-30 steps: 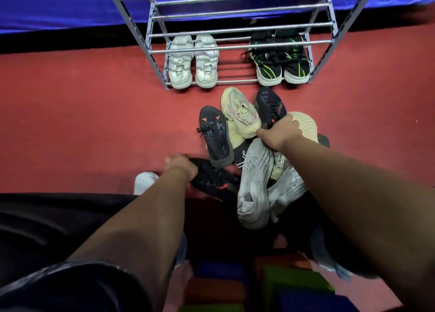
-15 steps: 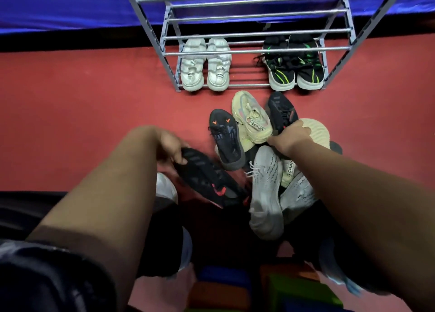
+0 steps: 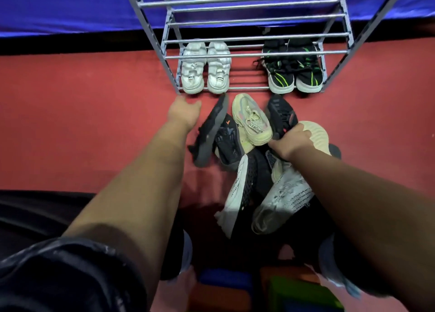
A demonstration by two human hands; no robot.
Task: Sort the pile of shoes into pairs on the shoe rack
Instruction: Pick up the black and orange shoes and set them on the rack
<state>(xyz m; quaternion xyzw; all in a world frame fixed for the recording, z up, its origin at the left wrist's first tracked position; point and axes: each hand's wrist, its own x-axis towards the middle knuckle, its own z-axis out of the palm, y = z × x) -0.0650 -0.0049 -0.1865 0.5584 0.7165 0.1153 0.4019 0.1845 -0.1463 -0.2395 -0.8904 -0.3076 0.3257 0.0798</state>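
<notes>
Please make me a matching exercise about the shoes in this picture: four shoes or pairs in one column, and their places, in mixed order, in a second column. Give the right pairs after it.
Things:
1. white pair
2. black and green pair
3. cream shoe
4. black shoe with red mark

Places:
A. gripped by the right hand
B. left side of the bottom shelf of the rack
C. lying loose in front of the rack, in no hand
D. right side of the bottom shelf

Pairs: 1-B, 2-D, 3-C, 4-A
</notes>
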